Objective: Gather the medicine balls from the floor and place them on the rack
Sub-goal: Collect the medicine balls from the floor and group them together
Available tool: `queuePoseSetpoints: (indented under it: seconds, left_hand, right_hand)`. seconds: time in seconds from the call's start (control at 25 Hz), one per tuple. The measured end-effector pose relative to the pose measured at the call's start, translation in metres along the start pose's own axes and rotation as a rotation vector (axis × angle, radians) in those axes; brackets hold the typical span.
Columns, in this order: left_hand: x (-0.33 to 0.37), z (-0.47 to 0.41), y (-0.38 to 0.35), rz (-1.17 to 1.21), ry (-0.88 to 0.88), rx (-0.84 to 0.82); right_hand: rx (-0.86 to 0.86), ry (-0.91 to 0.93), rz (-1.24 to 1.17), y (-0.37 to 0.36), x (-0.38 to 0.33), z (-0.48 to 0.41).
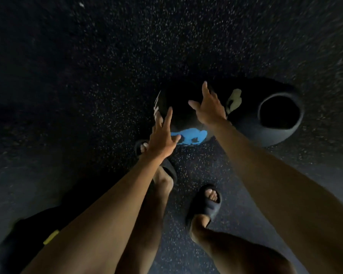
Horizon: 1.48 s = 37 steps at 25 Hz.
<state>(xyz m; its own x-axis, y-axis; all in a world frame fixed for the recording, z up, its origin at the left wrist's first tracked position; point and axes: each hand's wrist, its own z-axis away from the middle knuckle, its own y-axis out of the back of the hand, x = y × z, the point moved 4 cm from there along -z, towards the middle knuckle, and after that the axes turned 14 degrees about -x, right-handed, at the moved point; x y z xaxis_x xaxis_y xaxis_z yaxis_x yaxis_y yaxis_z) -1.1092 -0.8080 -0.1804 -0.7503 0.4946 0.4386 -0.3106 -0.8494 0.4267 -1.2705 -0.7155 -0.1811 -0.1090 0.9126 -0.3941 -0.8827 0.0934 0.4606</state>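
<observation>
A black medicine ball (183, 117) with a blue patch and white lettering lies on the dark speckled floor in the middle of the head view. My left hand (163, 138) reaches down at its near left side, fingers straight and spread, close to the ball's surface. My right hand (208, 107) hovers over its right top, fingers spread too. Neither hand grips anything. Behind it to the right lies a second black ball (244, 101) with a pale yellowish patch. No rack is in view.
A dark round hollow ring-like object (279, 115) lies on the floor at the right, touching the second ball. My two feet in black slides (206, 206) stand just in front of the ball. Dark shorts with a yellow tag (51, 237) show at the lower left.
</observation>
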Motion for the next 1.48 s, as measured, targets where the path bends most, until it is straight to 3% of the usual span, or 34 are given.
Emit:
queuePoseSetpoints:
  seconds: [0.16,0.28,0.4,0.68,0.84,1.0,1.12,1.28,1.48]
  left_hand:
    - [0.007,-0.046,0.045,-0.033,-0.044,0.036]
    - [0.012,-0.083,0.095,-0.065,0.032,-0.104]
    - [0.018,-0.120,0.139,0.050,0.071,-0.224]
    - [0.070,-0.190,0.206,0.225,0.201,0.073]
    - [0.081,-0.206,0.226,0.211,0.063,0.201]
    - [0.090,-0.198,0.221,0.139,-0.059,0.147]
    - [0.110,-0.208,0.231,0.032,-0.111,0.138]
    - [0.128,-0.245,0.279,0.088,0.058,0.182]
    - [0.106,-0.297,0.360,0.209,0.323,0.155]
  right_hand:
    - [0.171,-0.017,-0.019,0.029,-0.034,-0.044]
    - [0.262,0.003,-0.091,0.039,-0.053,-0.056]
    - [0.315,-0.025,-0.099,0.036,-0.056,-0.041]
    - [0.244,0.010,-0.191,0.039,-0.067,-0.054]
    - [0.306,0.018,-0.180,0.094,-0.087,-0.108]
    - [0.271,-0.062,-0.338,0.160,-0.103,-0.173]
    - [0.349,-0.020,-0.416,0.201,-0.110,-0.194]
    - [0.389,0.061,-0.231,0.194,-0.105,-0.170]
    - [0.195,0.109,-0.296,0.151,-0.123,-0.180]
